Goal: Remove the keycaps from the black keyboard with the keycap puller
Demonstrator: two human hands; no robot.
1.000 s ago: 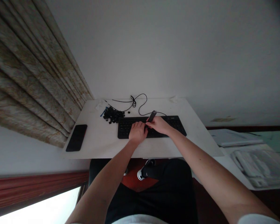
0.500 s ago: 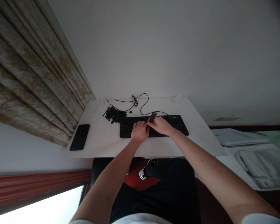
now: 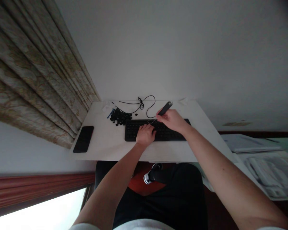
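A black keyboard (image 3: 132,131) lies flat on the white table (image 3: 110,148). My left hand (image 3: 145,134) rests palm down on it, left of its middle, fingers laid over the keys. Above the keyboard's right half is my right hand (image 3: 174,120), closed round the dark handle of a keycap puller (image 3: 166,108). Thin wire loops reach from the puller down to the left, over the keyboard's upper edge. Whether a key sits in the wires is too small to tell. A pile of loose black keycaps (image 3: 120,117) lies at the keyboard's upper left corner.
A single keycap (image 3: 136,114) lies right of the pile, and a blue stick-like piece (image 3: 109,113) at its left. The black cable (image 3: 141,103) loops behind the keyboard. A phone (image 3: 84,139) lies near the table's left edge, by a curtain (image 3: 45,73).
My right hand has lifted away from my left hand, up and to the right, with the puller. Its wires now show. My left hand stays on the keyboard.
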